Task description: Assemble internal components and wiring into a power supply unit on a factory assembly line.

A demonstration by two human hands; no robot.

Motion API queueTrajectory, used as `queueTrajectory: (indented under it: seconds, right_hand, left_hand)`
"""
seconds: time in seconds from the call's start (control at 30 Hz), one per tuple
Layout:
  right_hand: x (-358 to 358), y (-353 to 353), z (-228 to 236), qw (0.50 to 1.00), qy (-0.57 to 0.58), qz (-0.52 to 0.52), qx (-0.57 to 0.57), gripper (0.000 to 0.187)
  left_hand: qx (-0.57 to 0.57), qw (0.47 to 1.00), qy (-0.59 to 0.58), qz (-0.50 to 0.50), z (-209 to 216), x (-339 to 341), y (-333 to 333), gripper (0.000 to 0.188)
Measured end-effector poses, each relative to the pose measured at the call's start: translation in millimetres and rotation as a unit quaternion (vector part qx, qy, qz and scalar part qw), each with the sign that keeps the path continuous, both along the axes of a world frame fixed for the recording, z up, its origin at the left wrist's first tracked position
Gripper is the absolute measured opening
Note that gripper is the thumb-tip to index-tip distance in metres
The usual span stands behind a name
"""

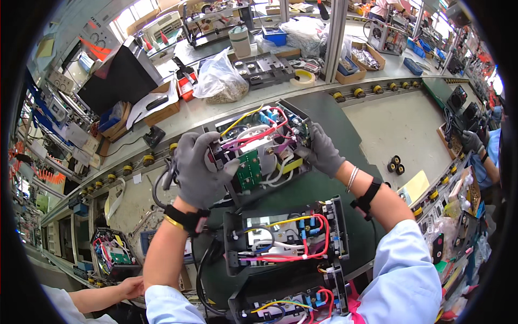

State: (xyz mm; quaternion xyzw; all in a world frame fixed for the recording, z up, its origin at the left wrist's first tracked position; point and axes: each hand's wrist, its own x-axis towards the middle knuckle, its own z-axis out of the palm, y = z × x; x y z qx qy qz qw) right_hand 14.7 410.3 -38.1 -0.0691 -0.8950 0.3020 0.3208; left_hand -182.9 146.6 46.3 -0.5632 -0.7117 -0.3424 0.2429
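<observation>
Between my two grey-gloved hands is an open electronics chassis [253,140] with red, yellow and white wires and a green circuit board [249,169]. My left hand [200,170] grips its left end, thumb beside the green board and fingers curled over the frame. At the other end, my right hand [322,151] holds the right edge by the upright board. Closer to me lies a second open chassis [286,240] in a black housing, with red and yellow wires. A third similar chassis [291,302] is partly cut off at the lower edge.
The units rest on a dark green board [356,162] on a roller conveyor. Beyond it, a bench carries a plastic bag of small parts [222,81] and a tape roll [303,78]. Co-workers' hands show at right [474,141] and lower left [131,288], near another wired unit [113,251].
</observation>
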Motion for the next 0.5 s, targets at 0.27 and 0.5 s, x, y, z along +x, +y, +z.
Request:
queueTrajectory:
  seconds: [0.27,0.5]
  right_hand:
    - [-7,22,-16,0.991,-0.048,-0.059,-0.111,0.081]
    - [0,-9,35,0.976,0.068,-0.14,0.152,0.082]
  left_hand:
    - [-0.119,0.99,-0.02,0.068,-20,-12,35,0.072]
    - [-0.127,0.991,0.035,0.019,23,4,40,0.07]
